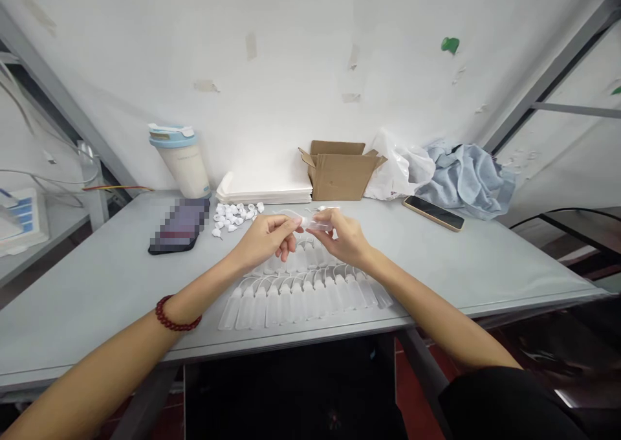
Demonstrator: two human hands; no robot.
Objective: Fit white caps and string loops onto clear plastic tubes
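My left hand (268,237) and my right hand (341,236) meet above the grey table (504,259), both pinching one small clear plastic vial (310,221) held between them. The left fingers grip its capped left end, the right fingers its body. Below the hands lie rows of several clear vials (303,291) side by side near the table's front edge. A pile of small white caps (233,215) lies just left of the hands. A red bead bracelet sits on my left wrist.
At the back stand a lidded white cup (182,158), a stack of white sheets (264,191), an open cardboard box (339,168), a plastic bag (400,168) and a blue cloth (468,178). A phone (433,213) lies right, a dark pouch (180,226) left.
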